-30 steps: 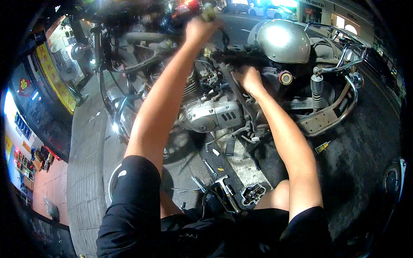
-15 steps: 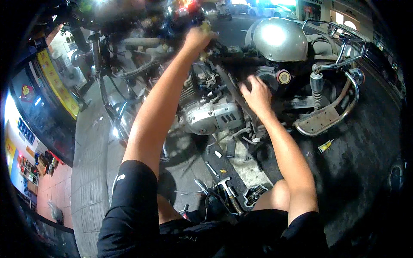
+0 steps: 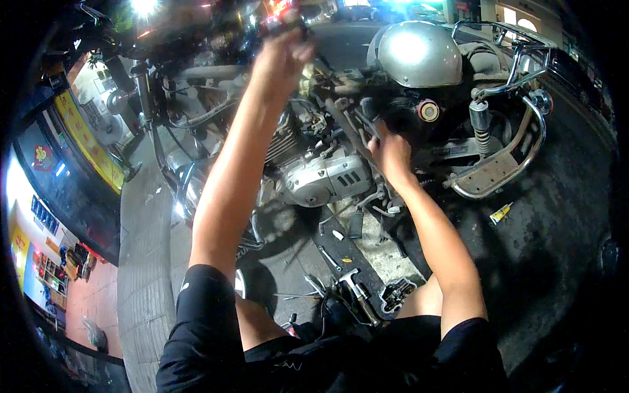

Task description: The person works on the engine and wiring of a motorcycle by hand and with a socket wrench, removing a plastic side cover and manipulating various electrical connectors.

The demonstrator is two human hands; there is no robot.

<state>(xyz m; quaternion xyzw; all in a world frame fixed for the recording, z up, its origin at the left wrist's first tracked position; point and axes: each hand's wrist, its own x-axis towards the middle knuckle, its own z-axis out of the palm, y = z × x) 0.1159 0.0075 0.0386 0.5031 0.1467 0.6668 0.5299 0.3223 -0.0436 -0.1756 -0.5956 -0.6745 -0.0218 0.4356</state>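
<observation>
A partly stripped motorcycle stands across in front of me, its grey engine [image 3: 327,180] showing in the middle. My left hand [image 3: 283,62] is raised above the engine at the top of the frame, near the dark upper parts; motion smears its fingers. Beside the slanting frame tube behind the engine is my right hand [image 3: 392,150], fingers curled in. A dark, rod-like part [image 3: 368,110] rises just past its fingertips; what the fingers close on is hidden. Right of that hand sits a round port with a pale ring [image 3: 428,111].
A silver rounded body part [image 3: 420,56] sits atop the bike, with a chrome rack [image 3: 517,39] behind. On the ground lie a wrench [image 3: 329,259], a hammer-like tool [image 3: 359,295], an open metal engine cover [image 3: 397,295] and a yellow tube [image 3: 500,213]. A kerb runs at left.
My left hand has moved up and a little left. My right hand has dropped slightly, its fingers now curled in beside the frame tube. The view has shifted a little.
</observation>
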